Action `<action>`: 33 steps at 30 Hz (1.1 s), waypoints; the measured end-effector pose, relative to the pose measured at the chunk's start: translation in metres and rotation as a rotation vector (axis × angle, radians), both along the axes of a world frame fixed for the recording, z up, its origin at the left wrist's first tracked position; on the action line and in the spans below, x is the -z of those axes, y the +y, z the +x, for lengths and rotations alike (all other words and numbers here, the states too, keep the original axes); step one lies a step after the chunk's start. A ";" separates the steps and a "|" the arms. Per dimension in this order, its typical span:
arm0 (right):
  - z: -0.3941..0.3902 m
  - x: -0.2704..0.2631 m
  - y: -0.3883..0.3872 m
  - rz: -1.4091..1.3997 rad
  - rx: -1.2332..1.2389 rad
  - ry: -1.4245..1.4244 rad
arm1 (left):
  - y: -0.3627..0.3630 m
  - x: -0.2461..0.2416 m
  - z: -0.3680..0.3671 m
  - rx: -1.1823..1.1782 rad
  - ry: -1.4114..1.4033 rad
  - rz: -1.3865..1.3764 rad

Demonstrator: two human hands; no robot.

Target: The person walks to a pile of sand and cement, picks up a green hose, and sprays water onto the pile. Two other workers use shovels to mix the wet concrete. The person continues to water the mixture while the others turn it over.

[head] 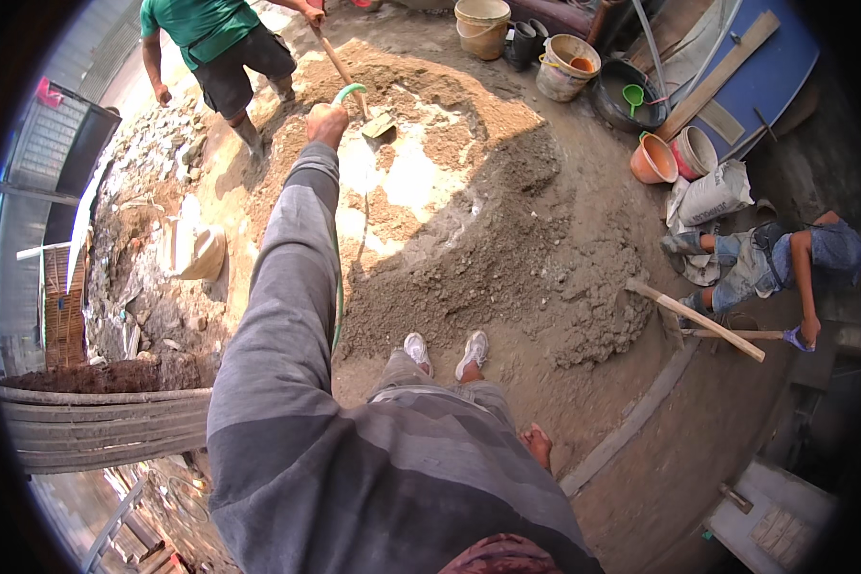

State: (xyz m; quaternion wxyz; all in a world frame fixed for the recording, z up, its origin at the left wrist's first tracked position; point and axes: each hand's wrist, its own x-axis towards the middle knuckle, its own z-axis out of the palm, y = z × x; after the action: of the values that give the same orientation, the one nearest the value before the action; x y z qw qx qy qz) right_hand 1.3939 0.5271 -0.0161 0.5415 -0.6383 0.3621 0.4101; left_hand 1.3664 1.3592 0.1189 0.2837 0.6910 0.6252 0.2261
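Observation:
At the end of the outstretched arm, my left hand (pixel 327 124) is closed around a green hose (pixel 349 91). Water appears to fall from the hose into the bright middle of a ring-shaped heap of sand and wet mortar mix (pixel 466 287). The hose trails down along my forearm to the ground. My right hand (pixel 537 443) hangs low beside my right hip; nothing shows in it, and its fingers are partly seen, slightly bent. Just past the hose, the metal blade of a hoe (pixel 379 125) rests in the mix, its wooden handle held by a person in a green shirt.
At right stands another person (pixel 768 258) with a shovel (pixel 739 334); a second wooden handle (pixel 696 319) crosses it. Buckets (pixel 482 29), a black tub (pixel 628 97) and a cement sack (pixel 714 192) line the upper right. Left lie rubble (pixel 154 143) and a white sack (pixel 192 247).

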 end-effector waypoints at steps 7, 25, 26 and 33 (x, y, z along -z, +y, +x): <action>0.009 0.012 -0.002 0.008 -0.033 -0.011 | -0.029 -0.024 0.002 -0.025 0.074 0.063; 0.002 0.010 -0.007 -0.007 0.024 0.011 | -0.032 -0.014 0.006 -0.015 0.136 0.116; 0.001 0.009 -0.007 0.000 0.028 0.008 | -0.033 -0.014 0.006 -0.005 0.145 0.124; -0.002 0.010 -0.016 0.073 0.029 -0.020 | -0.022 0.000 -0.003 -0.006 0.195 0.141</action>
State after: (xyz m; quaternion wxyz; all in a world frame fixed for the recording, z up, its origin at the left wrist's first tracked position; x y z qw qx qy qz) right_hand 1.3921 0.5108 -0.0266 0.5739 -0.6168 0.3509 0.4087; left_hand 1.3639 1.3371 0.1188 0.1715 0.7260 0.6346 0.2022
